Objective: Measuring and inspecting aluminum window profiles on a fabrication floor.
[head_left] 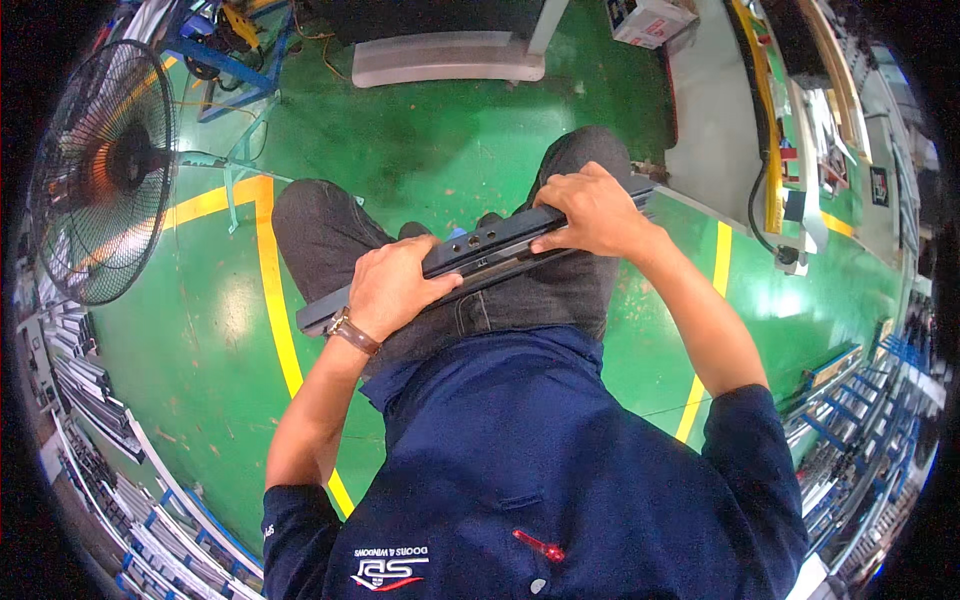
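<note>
a white box (648, 18) with a coloured label sits at the top on a grey bench. the dark metal bar (480, 255) lies across the person's thighs, long axis running lower left to upper right. left hand (392, 288) and right hand (592, 212) both curl closed over it.

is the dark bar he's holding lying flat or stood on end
Lying flat: the dark bar runs crosswise over both thighs, left hand and right hand gripping it from above.
</note>
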